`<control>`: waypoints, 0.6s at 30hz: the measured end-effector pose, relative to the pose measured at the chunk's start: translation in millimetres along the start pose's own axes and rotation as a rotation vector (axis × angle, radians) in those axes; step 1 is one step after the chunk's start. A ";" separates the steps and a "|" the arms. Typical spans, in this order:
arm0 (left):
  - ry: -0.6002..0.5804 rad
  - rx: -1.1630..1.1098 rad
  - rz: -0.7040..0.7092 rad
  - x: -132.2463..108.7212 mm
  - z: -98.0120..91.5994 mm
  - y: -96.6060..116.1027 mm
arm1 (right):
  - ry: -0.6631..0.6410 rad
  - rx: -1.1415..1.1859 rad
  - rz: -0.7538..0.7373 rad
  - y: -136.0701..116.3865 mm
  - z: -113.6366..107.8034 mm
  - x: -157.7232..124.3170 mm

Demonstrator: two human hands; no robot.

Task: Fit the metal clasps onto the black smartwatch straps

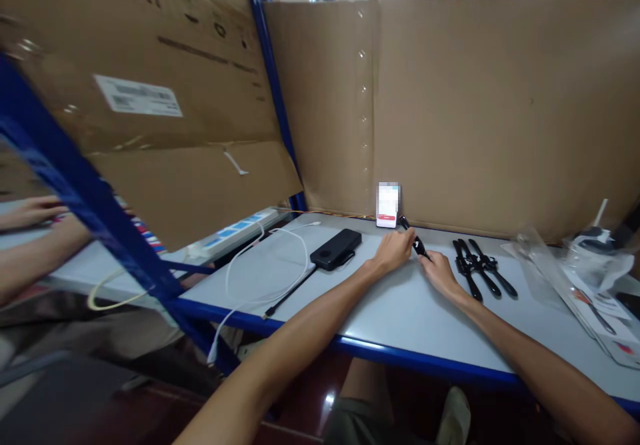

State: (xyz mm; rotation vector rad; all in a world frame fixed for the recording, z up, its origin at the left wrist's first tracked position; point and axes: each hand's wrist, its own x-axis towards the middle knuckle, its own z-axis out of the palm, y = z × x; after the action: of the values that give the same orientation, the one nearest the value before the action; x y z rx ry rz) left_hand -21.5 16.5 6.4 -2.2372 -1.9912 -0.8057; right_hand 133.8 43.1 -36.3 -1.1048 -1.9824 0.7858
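Note:
My left hand [395,250] is closed around the upper part of a long, slim black utensil [419,246], whose tip sticks out past my fingers. My right hand [441,275] pinches the lower end of the same utensil. It slants between the two hands, just above the tabletop, and its exact kind cannot be made out. Right of my right hand lie several similar black utensils [483,270] side by side, each with a small black bit around its middle. A phone [388,205] with a lit screen leans upright against the cardboard, behind my left hand.
A black power bank [336,249] and a white cable [235,258] lie on the left of the grey table [400,331]. Clear plastic packaging [575,291] and a lidded cup [594,241] stand right. Cardboard walls [490,105] enclose the back. Another person's arms [45,251] show far left.

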 end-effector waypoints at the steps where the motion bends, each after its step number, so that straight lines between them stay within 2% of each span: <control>1: -0.010 -0.004 0.014 -0.7 1.5 0.9 | 0.017 0.023 0.004 0.6 0.2 0.2; 7: -0.089 0.038 0.108 -6.0 10.4 9.9 | 0.085 0.116 0.098 4.6 3.5 3.8; 18: -0.033 0.035 0.062 -5.3 -0.3 7.8 | 0.017 -0.010 0.062 -6.8 -0.6 0.4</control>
State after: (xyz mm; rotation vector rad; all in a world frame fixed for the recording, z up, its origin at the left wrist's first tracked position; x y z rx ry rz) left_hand -14.4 10.2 6.9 -2.2950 -1.9238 -0.7265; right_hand 131.2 40.5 -30.6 -1.1797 -1.9475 0.7968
